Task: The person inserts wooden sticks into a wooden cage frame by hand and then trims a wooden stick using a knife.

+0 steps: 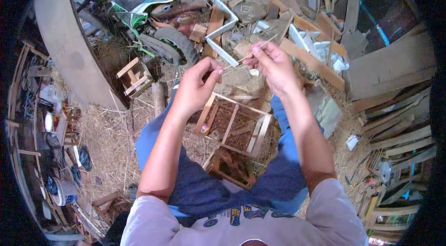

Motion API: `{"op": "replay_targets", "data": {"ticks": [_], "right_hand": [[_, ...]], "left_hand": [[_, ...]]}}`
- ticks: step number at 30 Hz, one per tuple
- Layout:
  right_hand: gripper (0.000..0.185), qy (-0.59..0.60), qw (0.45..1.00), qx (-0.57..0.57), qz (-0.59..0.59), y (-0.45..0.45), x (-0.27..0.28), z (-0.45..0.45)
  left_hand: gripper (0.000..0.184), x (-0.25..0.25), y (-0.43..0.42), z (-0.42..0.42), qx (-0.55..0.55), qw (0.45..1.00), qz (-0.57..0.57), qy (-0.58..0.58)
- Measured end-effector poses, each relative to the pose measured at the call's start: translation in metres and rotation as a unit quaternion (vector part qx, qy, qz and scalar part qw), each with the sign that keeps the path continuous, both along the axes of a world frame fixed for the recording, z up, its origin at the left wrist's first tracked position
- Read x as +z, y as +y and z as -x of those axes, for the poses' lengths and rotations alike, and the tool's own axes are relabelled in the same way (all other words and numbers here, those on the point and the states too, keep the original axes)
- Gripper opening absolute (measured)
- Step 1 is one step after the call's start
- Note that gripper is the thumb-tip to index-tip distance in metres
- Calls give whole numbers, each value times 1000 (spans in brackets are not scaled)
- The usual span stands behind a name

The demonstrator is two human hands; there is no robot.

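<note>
A thin pale strip of wood or cane is stretched slantwise between my two hands, above my lap. My left hand pinches it between thumb and fingers, and one end trails out to the left. Farther right and slightly higher, my right hand grips the strip near its other end, which sticks up past the fingers. Below both hands, a small wooden frame with several slats stands between my knees, touched by neither hand.
A motorcycle leans at the back left beside a curved board. Scrap planks and a white zigzag piece lie ahead. A small stool-like frame sits left. Stacked boards line the right; a bucket stands lower left.
</note>
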State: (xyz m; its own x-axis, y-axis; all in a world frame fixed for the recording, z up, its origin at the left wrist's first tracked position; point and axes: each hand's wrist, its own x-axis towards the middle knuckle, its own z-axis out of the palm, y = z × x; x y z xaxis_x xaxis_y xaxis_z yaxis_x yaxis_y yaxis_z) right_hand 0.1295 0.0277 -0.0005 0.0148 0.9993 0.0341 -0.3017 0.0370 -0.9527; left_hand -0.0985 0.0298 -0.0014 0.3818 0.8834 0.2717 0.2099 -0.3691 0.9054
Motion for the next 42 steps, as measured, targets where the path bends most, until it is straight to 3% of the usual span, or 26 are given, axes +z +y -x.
{"op": "replay_targets", "data": {"ticks": [5, 15, 19, 20, 25, 27, 28, 31, 34, 38, 42], "right_hand": [[13, 30, 999, -2, 20, -4, -13, 1], [10, -29, 999, 30, 26, -19, -24, -9], [13, -15, 996, -91, -11, -15, -30, -18], [14, -81, 991, -108, 0, -15, -30, -23], [17, -247, 963, -109, -16, -9, -46, -37], [18, -276, 955, -106, -19, -3, -52, -35], [19, -350, 930, -115, 14, -1, -50, -34], [17, -397, 912, -102, -23, 12, -50, -31], [18, -458, 882, -110, -26, 16, -39, -34], [19, -475, 873, -108, -43, 38, -37, -46], [19, -479, 865, -135, -57, 48, -27, -61]], "left_hand": [[12, -10, -5, -3, -16, 999, 37, 30], [10, -41, -9, -10, -55, 992, 107, -22], [28, -67, -14, -16, 7, 983, 181, -20], [37, -93, -12, -17, 0, 985, 169, -26], [46, -144, -41, -39, -13, 932, 241, 271], [47, -176, -55, -51, -3, 925, 272, 267], [49, -232, -62, -51, 53, 934, 138, 324], [60, -275, -75, -68, 64, 924, 71, 370], [58, -289, -79, -76, -34, 857, 374, 352], [52, -293, -64, -77, 33, 896, 355, 265], [50, -286, -18, -88, 40, 961, 237, 135]]}}
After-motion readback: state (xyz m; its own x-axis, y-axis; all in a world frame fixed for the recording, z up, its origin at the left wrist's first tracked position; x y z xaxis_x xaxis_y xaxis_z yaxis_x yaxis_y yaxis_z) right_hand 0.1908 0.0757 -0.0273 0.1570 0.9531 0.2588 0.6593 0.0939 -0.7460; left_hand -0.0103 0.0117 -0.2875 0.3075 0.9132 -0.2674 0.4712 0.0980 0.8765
